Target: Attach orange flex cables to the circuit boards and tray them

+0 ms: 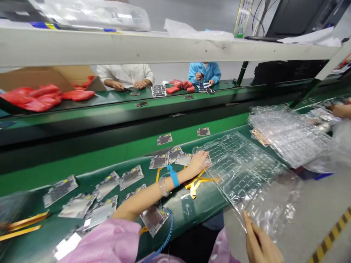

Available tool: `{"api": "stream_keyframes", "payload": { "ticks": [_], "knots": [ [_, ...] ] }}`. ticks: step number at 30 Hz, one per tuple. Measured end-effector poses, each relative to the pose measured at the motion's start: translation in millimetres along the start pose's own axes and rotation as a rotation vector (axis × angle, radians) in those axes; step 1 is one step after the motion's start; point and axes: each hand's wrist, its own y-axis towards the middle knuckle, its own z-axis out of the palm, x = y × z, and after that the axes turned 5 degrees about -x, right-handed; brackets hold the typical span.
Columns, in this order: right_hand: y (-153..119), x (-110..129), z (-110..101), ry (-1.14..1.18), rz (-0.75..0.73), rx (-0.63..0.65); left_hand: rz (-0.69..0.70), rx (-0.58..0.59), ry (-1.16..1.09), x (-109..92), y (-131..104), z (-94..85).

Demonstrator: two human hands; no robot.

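Observation:
A clear plastic blister tray (236, 164) with rows of small pockets lies tilted over the green bench edge. My left hand (197, 163), wearing a blue wrist strap (173, 176), has its fingers curled at the tray's far left edge. Their tips are partly hidden. At the near edge, my right hand (260, 241) pinches the tray between thumb and fingers. Circuit boards (159, 160) lie beside my left wrist, and yellow-orange flex strips (194, 186) are below it. A blue coiled cord (170, 226) runs near my left forearm.
Several more boards (102, 212) are spread over the bench at left. Two boards (164, 138) sit on the green belt. Stacked clear trays (290, 135) stand at right. Across the line, two people work near red bags (181, 86). A white shelf (137, 47) spans overhead.

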Motion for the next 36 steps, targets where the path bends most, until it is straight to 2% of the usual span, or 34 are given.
{"api": "stream_keyframes", "payload": {
  "ticks": [3,6,8,11,13,16,18,21,24,27,29,32,34,36],
  "knots": [
    [-5.0,14.4,12.2,-0.069,-0.002,-0.005,-0.033,-0.015,-0.061,6.4,3.4,-3.1],
    [-3.2,10.9,31.9,-0.071,0.003,0.002,-0.092,-0.040,-0.143,11.0,15.6,-12.1],
    [2.2,0.4,48.2,-0.069,0.022,0.009,-0.137,-0.054,-0.217,15.7,23.5,-25.9],
    [12.4,-20.4,70.1,-0.036,0.015,0.068,-0.197,-0.115,-0.332,26.3,24.6,-60.9],
    [19.8,-32.4,79.0,0.006,-0.032,0.145,-0.234,-0.172,-0.408,33.0,14.4,-90.7],
    [38.7,-37.6,83.2,0.084,-0.089,0.251,-0.305,-0.212,-0.539,38.0,-15.8,-134.2],
    [60.8,-26.5,85.3,0.142,-0.088,0.277,-0.370,-0.211,-0.616,38.3,-41.7,-156.9],
    [101.3,13.8,100.8,0.296,-0.140,0.356,-0.484,-0.203,-0.681,37.9,-82.2,-176.8],
    [129.2,62.2,129.6,0.427,-0.265,0.520,-0.592,-0.168,-0.693,38.8,-119.0,-177.5],
    [138.4,89.5,152.0,0.501,-0.319,0.642,-0.650,-0.018,-0.710,41.3,-147.3,-160.7],
    [142.0,92.4,157.4,0.559,-0.325,0.713,-0.651,0.070,-0.711,42.6,-158.4,-145.0],
    [154.9,86.3,153.4,0.643,-0.284,0.780,-0.630,0.113,-0.705,40.0,-160.9,-127.3],
    [168.0,84.6,145.3,0.675,-0.229,0.776,-0.606,0.109,-0.725,34.0,-155.6,-124.6],
    [180.4,88.9,133.6,0.772,-0.053,0.769,-0.592,0.092,-0.736,24.8,-148.9,-128.7]
  ]
}}
